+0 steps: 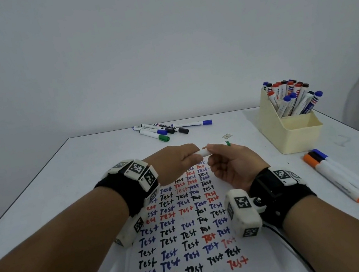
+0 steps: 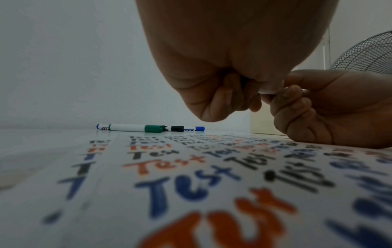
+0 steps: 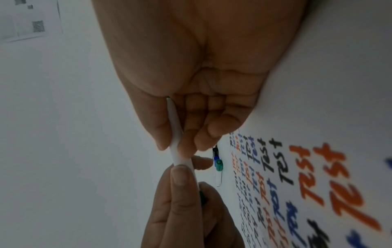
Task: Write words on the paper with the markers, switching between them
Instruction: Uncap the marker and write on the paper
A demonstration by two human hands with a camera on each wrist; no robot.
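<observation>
1. Two hands meet on one white-barrelled marker (image 1: 205, 153) above the far end of the paper (image 1: 187, 242): the left hand (image 1: 173, 163) curls round one end, the right hand (image 1: 231, 162) pinches the barrel.
2. A green end shows; probably the cap is coming off or going on, I can't tell which.
3. The paper on the table (image 1: 63, 192) is nearly filled with "Test" in black, blue and red-orange; little room remains.
4. Loose markers (image 1: 167, 129) lie beyond; a cream holder (image 1: 293, 135) keeps more.
</observation>
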